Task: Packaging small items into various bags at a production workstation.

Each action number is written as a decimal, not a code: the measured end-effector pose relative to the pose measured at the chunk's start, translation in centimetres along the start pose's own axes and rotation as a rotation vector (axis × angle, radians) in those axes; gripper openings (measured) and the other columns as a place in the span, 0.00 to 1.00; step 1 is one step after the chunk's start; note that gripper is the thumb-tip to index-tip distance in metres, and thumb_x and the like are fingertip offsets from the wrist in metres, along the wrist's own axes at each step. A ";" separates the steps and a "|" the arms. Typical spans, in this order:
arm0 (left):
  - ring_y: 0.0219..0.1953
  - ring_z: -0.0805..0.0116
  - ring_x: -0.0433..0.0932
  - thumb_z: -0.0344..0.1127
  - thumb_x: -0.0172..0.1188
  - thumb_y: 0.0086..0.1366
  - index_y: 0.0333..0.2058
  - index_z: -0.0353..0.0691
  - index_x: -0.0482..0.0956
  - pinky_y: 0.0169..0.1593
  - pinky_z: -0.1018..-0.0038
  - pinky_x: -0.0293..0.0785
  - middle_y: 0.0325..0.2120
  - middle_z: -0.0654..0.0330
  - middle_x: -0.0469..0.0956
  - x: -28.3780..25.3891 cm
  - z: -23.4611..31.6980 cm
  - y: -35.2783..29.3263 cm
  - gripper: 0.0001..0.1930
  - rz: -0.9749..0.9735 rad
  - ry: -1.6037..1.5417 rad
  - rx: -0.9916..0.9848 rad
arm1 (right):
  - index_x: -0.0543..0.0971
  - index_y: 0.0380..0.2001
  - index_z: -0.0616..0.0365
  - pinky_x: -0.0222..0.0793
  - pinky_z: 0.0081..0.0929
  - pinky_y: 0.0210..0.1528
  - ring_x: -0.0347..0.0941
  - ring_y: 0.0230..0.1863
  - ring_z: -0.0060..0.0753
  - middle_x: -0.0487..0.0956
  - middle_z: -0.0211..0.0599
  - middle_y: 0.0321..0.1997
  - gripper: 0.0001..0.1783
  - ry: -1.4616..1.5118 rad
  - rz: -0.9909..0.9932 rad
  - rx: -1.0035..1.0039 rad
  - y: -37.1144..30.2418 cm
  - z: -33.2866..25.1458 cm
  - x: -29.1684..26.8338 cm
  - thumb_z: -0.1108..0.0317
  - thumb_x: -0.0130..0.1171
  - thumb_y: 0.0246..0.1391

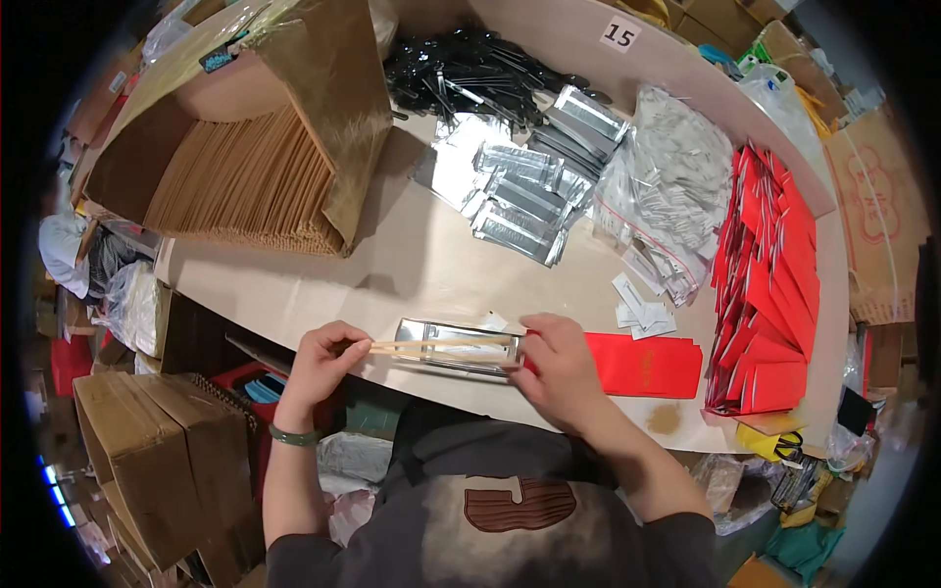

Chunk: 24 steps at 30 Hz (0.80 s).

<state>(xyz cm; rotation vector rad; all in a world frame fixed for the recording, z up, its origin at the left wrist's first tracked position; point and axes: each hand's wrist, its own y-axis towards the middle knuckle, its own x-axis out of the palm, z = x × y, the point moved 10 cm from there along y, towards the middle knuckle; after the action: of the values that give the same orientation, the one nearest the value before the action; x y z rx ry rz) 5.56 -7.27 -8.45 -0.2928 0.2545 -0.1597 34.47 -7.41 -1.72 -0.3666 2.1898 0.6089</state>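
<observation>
Clock: read around the silver packet, with 12 o'clock on the far side of the surface.
Left arm: it comes in from between 7 and 8 o'clock, a green bangle at its wrist; the left hand is at 9 o'clock, bent inward over the near edge.
Right arm: it comes in from 4 o'clock; the right hand is at 3 o'clock, its back turned up.
Left fingers: thumb and forefinger are pinched together on the ends of the chopsticks, the others curled in.
Right fingers: bent over the packet's right end; I cannot tell whether they are clamped on it.
Silver packet: flat, shiny and oblong, near the front edge between both hands, with the thin, pale, straight chopsticks lying lengthwise over it.
Red sleeve: smooth, flat and oblong, at 3 o'clock, its left end behind the right hand.
Red pile: crisp, overlapping sleeves, just short of 3 o'clock.
Clear bag: crinkled plastic around many small white packets, toward 2 o'clock.
Silver stack: glossy, fanned packets at 1 o'clock.
Black cutlery: a glossy, tangled heap at 12 o'clock.
Cardboard box: open on its side at 10 o'clock, packed with tight rows of brown card.
</observation>
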 end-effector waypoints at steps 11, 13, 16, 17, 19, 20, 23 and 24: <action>0.42 0.53 0.78 0.27 0.65 0.57 0.36 0.38 0.82 0.46 0.65 0.76 0.39 0.53 0.78 10.2 7.0 2.2 0.07 0.303 0.444 0.380 | 0.74 0.36 0.63 0.64 0.49 0.60 0.65 0.61 0.59 0.69 0.58 0.60 0.23 -0.179 -0.141 0.064 -2.6 1.1 1.4 0.59 0.72 0.43; 0.47 0.49 0.76 0.30 0.64 0.58 0.44 0.39 0.80 0.52 0.62 0.74 0.42 0.49 0.78 12.1 5.9 2.4 0.14 0.212 0.422 0.224 | 0.75 0.38 0.64 0.64 0.48 0.59 0.66 0.59 0.58 0.70 0.56 0.59 0.23 -0.145 -0.132 0.003 -2.3 0.6 1.7 0.61 0.71 0.43; 0.53 0.46 0.73 0.33 0.65 0.58 0.56 0.37 0.71 0.57 0.62 0.70 0.51 0.47 0.72 18.7 10.4 -0.6 0.26 -0.124 0.337 0.459 | 0.76 0.41 0.60 0.66 0.47 0.57 0.67 0.57 0.57 0.71 0.55 0.56 0.21 -0.128 -0.140 0.015 -1.5 0.5 0.9 0.64 0.69 0.44; 0.53 0.46 0.73 0.33 0.65 0.58 0.56 0.37 0.71 0.57 0.62 0.70 0.51 0.47 0.72 18.3 11.5 -0.3 0.26 -0.142 0.340 0.479 | 0.76 0.41 0.60 0.66 0.47 0.57 0.67 0.57 0.57 0.71 0.55 0.56 0.21 -0.141 -0.121 0.029 -1.4 0.9 0.3 0.64 0.69 0.44; 0.52 0.49 0.73 0.33 0.66 0.55 0.58 0.39 0.69 0.60 0.62 0.67 0.52 0.47 0.70 15.5 14.3 -0.4 0.31 0.157 0.922 0.716 | 0.78 0.45 0.54 0.67 0.46 0.54 0.68 0.53 0.56 0.71 0.55 0.54 0.21 -0.053 -0.130 -0.017 -1.5 0.3 -1.2 0.66 0.68 0.44; 0.48 0.53 0.74 0.36 0.68 0.50 0.52 0.41 0.73 0.60 0.61 0.65 0.45 0.50 0.73 15.9 13.3 0.6 0.29 0.070 0.995 0.784 | 0.79 0.38 0.52 0.70 0.45 0.46 0.71 0.44 0.53 0.74 0.52 0.45 0.16 -0.013 -0.074 -0.111 -0.6 -1.5 -2.8 0.65 0.67 0.44; 0.35 0.51 0.77 0.37 0.70 0.48 0.36 0.39 0.75 0.39 0.61 0.73 0.27 0.54 0.75 14.6 12.9 2.4 0.18 -0.031 1.003 0.631 | 0.72 0.22 0.58 0.69 0.42 0.30 0.72 0.31 0.46 0.72 0.42 0.28 0.12 -0.063 -0.178 -0.306 2.2 -3.1 -8.9 0.66 0.66 0.44; 0.35 0.51 0.77 0.37 0.70 0.48 0.36 0.39 0.75 0.39 0.61 0.73 0.27 0.54 0.75 14.5 13.7 1.8 0.18 -0.039 0.999 0.635 | 0.77 0.25 0.57 0.68 0.43 0.30 0.73 0.32 0.46 0.73 0.41 0.28 0.07 -0.228 -0.142 -0.052 2.1 2.8 -11.9 0.68 0.64 0.44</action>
<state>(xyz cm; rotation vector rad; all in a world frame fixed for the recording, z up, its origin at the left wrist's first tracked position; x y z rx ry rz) 23.31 -4.73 0.41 0.4456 1.1581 -0.4079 42.76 -3.45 6.62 -0.4530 1.9158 0.5992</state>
